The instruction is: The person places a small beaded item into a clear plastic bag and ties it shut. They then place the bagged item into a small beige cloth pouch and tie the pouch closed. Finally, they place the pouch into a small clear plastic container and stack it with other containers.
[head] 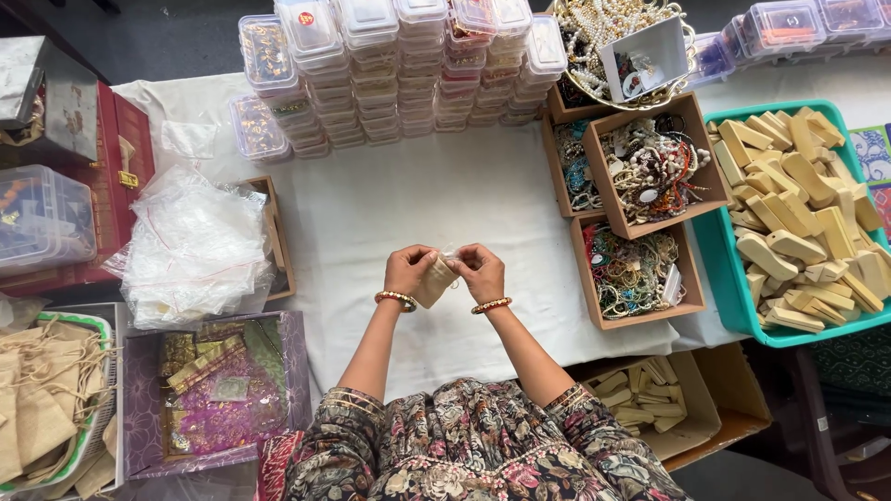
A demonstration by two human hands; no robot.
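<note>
From the head camera, you are looking down at both hands meeting over the white cloth-covered table (pixel 390 213), just in front of your body. Your left hand (pixel 408 271) and right hand (pixel 480 271) pinch the small beige drawstring pouch (pixel 433 282) between them at its upper end, fingers curled in tight on the fabric, thumbs close together, so both grips are narrow and closed on the pouch. It looks as if you are working at the pouch's mouth; whether opening or drawing it shut, I cannot tell. The next move likely calls for a steady two-handed pinch on that mouth. To your right stand brown boxes of bead bracelets (pixel 633 269); to your left lies a heap of clear plastic bags (pixel 193 246), with more beige pouches (pixel 42 399) in a basket nearer you
</note>
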